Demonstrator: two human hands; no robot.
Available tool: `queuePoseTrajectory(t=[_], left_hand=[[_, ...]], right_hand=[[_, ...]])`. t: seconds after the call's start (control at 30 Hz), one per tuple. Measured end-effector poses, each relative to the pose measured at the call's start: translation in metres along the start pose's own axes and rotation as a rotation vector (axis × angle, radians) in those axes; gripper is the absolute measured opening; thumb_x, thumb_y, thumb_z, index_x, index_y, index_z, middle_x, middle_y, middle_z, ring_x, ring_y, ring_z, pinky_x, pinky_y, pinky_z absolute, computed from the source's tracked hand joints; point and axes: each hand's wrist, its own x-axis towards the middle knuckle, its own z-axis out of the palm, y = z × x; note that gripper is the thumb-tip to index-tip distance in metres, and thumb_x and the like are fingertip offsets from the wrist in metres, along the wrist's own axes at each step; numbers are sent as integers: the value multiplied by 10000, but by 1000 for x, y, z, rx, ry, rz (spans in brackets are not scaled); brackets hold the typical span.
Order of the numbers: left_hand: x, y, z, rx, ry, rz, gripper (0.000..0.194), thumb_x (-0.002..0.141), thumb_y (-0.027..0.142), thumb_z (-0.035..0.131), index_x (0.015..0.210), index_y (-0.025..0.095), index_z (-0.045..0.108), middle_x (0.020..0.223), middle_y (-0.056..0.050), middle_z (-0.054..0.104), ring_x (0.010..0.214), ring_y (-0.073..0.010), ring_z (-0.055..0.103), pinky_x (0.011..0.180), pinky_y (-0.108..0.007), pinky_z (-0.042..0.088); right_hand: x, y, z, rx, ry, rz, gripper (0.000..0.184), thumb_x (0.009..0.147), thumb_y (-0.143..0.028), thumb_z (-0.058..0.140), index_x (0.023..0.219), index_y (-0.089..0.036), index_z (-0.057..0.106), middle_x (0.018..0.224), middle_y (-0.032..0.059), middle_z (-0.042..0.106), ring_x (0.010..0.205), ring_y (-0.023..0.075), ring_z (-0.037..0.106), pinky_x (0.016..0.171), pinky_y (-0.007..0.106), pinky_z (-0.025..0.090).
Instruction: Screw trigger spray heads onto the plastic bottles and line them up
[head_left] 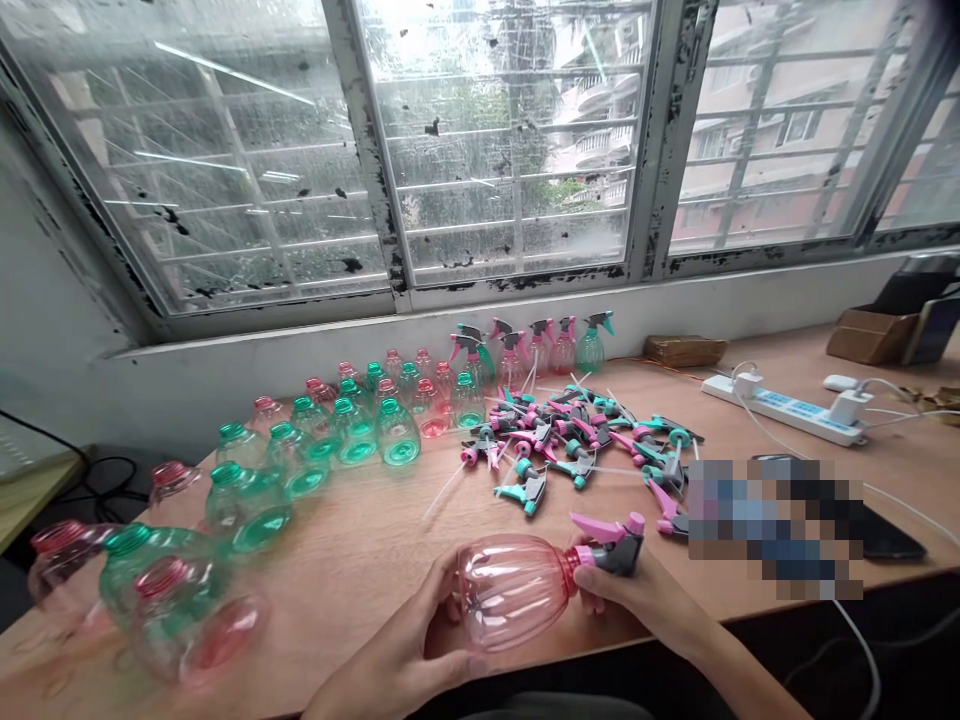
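Observation:
A clear pink spray bottle (514, 590) lies on its side between my hands, just above the table's front edge. My left hand (427, 625) is wrapped round its base end. At the neck, my right hand (611, 590) grips the pink collar of the trigger sprayer (619, 545), which is grey and pink and sits on the bottle's mouth. How tightly the collar is seated I cannot tell. Beyond the bottle lies a pile of loose trigger sprayers (559, 435) in pink, teal and grey, with thin white tubes.
Open green bottles (397, 435) and pink bottles (161, 620) stand in rows on the left. Several bottles with sprayers (540, 345) stand by the wall. On the right are a white power strip (787, 410), a black phone (892, 535), cables and a cardboard box (870, 335).

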Motion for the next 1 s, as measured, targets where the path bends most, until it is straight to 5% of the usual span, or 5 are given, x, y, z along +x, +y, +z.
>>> queuePoseTrajectory(t=[0.3, 0.57, 0.73, 0.9, 1.0], left_hand=[[2, -17, -1, 33, -13, 27, 930, 952, 329, 661, 1643, 325, 39, 1621, -82, 395, 1494, -366, 339, 1235, -489, 313], [-1, -7, -1, 45, -1, -4, 964, 894, 355, 740, 1642, 309, 133, 1721, -25, 218, 1562, -335, 236, 1291, -449, 189], [0, -10, 0, 41, 22, -20, 963, 875, 346, 759, 1638, 304, 173, 1696, -27, 298, 1542, -338, 276, 1279, -437, 228], [2, -17, 0, 16, 5, 17, 961, 936, 342, 674, 1646, 312, 28, 1592, -62, 458, 1428, -325, 448, 1218, -446, 349], [1, -15, 1, 29, 8, 3, 955, 936, 327, 669, 1648, 301, 33, 1625, -61, 416, 1469, -331, 396, 1228, -438, 334]], right_hand=[[0, -1, -1, -39, -20, -6, 415, 801, -580, 778, 792, -172, 701, 595, -5, 645, 602, 187, 586, 626, 317, 478], [0, 0, -3, -59, -47, -9, 423, 820, -548, 771, 633, -188, 650, 611, 13, 642, 626, 193, 578, 641, 324, 470], [-1, 0, -3, -33, -48, -13, 405, 827, -544, 773, 698, -173, 674, 596, 0, 630, 606, 177, 569, 626, 308, 456], [-2, -2, -1, 20, -34, -12, 341, 819, -491, 804, 856, -171, 691, 606, -21, 634, 594, 164, 553, 626, 305, 457], [-2, -2, -1, 30, -24, -15, 332, 818, -471, 811, 918, -178, 690, 610, -27, 636, 591, 163, 548, 621, 304, 457]])
